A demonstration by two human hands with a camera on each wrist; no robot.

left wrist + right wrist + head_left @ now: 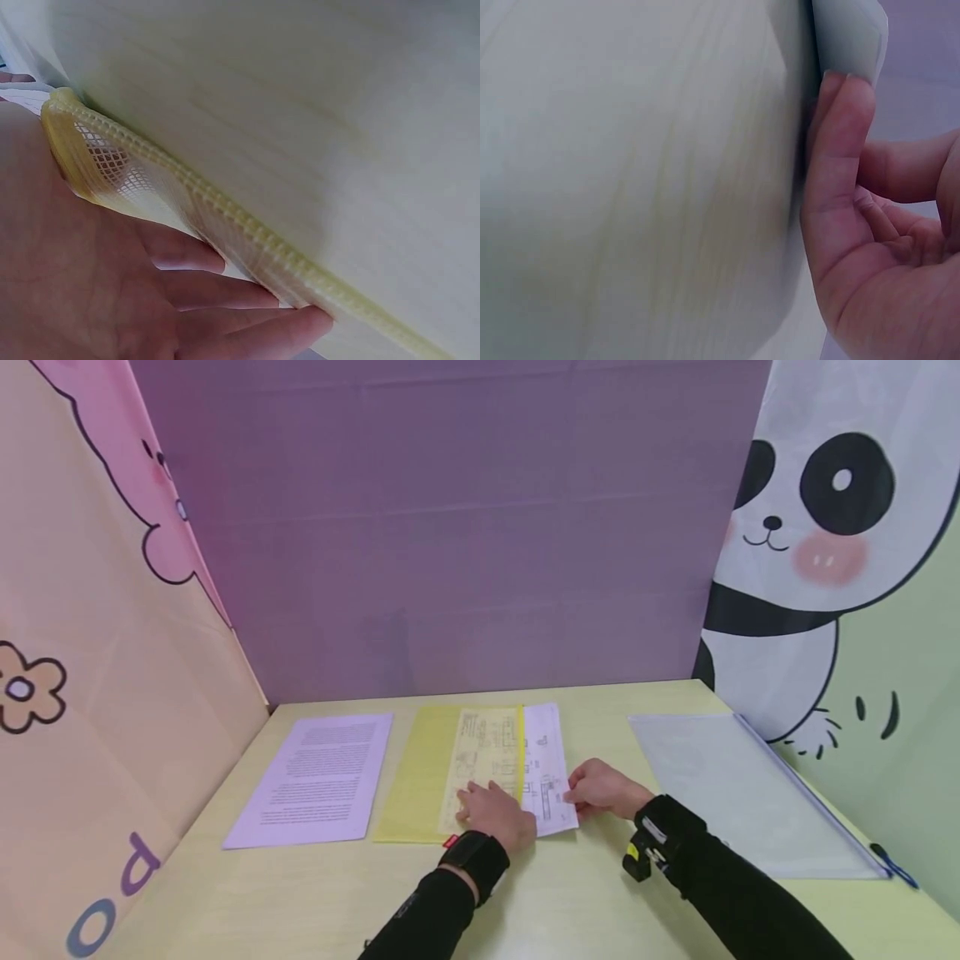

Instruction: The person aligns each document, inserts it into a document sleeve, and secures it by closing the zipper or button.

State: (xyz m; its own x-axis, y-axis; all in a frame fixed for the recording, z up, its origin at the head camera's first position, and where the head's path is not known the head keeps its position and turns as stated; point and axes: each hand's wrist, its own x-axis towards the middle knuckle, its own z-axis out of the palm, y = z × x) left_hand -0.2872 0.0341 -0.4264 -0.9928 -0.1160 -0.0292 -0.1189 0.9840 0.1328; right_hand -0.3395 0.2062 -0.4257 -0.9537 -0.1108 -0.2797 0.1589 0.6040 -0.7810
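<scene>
A yellow mesh document pouch lies on the table. A printed sheet with diagrams is partly inside it, its right part sticking out past the pouch's yellow edge. My left hand rests on the pouch's lower right part. In the left wrist view its fingers lie fairly straight against the mesh beside the ribbed edge. My right hand pinches the sheet's right edge near the lower corner. The right wrist view shows the paper between thumb and fingers.
Left of the pouch lies a page of printed text. On the right is a pale translucent document pouch with a bluish edge and a dark blue pull cord. A purple cloth wall stands behind the table.
</scene>
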